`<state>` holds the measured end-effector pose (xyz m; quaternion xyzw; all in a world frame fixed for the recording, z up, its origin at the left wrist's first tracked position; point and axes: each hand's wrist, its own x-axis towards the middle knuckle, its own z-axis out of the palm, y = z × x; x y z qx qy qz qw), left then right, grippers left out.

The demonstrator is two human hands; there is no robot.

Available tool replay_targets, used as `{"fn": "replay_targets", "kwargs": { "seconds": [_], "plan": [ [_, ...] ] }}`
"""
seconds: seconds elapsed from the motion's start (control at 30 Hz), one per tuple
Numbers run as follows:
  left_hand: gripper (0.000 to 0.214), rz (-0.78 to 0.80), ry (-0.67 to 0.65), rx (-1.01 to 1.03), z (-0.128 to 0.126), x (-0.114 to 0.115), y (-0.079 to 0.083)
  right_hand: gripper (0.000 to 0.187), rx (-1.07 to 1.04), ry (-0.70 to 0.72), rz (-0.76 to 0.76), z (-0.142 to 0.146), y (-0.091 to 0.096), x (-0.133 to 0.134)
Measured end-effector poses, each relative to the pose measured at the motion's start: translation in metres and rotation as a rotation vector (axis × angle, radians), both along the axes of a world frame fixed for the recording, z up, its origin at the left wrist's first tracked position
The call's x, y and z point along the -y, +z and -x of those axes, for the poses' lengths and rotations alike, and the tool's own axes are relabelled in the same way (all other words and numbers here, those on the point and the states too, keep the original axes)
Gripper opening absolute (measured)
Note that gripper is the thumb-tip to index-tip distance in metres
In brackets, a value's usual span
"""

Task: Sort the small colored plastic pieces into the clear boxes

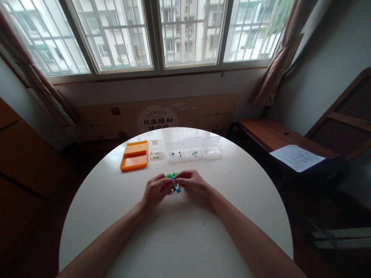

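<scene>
Over the middle of the round white table, my left hand [156, 190] and my right hand [192, 180] meet with fingertips pinched close together. Whatever sits between the fingertips is too small and too covered to name. Around and below them is a small heap of tiny green and blue pieces [178, 189], some paler or darker, which look like little plastic building bricks. My fingers hide part of this heap.
Beyond my hands lie an orange two-part tray [134, 165], a small clear box [155, 144] and a row of clear lidded boxes [212, 154] with tiny dark and green pieces. A wooden bench [257, 128] with a paper sheet [296, 158] stands right of the table.
</scene>
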<state>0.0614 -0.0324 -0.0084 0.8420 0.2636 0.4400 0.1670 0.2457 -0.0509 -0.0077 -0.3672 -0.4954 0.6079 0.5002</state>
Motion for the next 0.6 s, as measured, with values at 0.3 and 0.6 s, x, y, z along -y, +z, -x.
{"fn": "replay_targets", "kwargs": {
  "seconds": [0.3, 0.6],
  "plan": [
    [0.016, -0.01, -0.002, -0.01, -0.0001, 0.0004, 0.0005, 0.029, 0.028, -0.01, -0.027, -0.0004, -0.0007, 0.0003],
    [0.016, 0.0, 0.002, -0.006, -0.0007, 0.0, -0.0013, 0.028, 0.053, -0.018, -0.046, -0.0009, -0.0071, -0.0038]
  ]
}}
